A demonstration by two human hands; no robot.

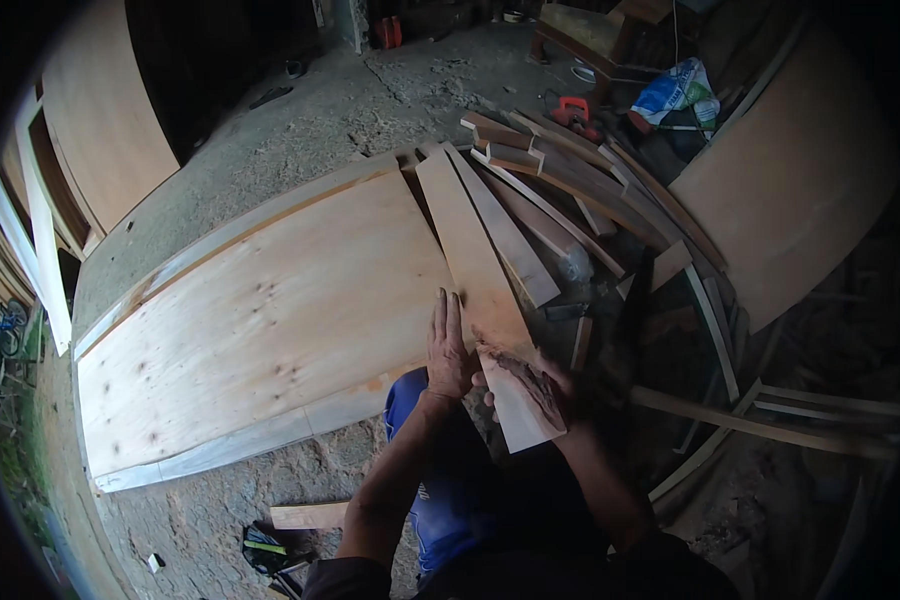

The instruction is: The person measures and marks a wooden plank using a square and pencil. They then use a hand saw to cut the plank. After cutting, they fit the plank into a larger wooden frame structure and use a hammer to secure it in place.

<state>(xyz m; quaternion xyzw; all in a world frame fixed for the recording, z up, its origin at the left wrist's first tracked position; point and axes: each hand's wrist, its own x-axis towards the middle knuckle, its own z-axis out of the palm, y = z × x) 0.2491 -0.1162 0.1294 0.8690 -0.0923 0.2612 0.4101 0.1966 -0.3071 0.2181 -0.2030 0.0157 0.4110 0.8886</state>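
A long, pale wooden board (475,255) slants from the far middle toward my lap, with a dark, rough, bark-like patch on its near part. My right hand (562,388) is closed round the board's right edge near its close end; part of the fingers is hidden beneath. Flat and with fingers stretched forward, my left hand (450,348) lies at the board's left edge, beside the near right corner of a large plywood panel (300,290). The panel rests low over the floor, with strips of wood along its long edges.
Several cut wood pieces (570,185) lie heaped beyond the board to the right. Behind them are a red tool (575,112) and a blue-white bag (678,95). A brown sheet (790,185) leans at right. Long strips (770,425) cross nearby. A short offcut (308,516) lies near my left forearm.
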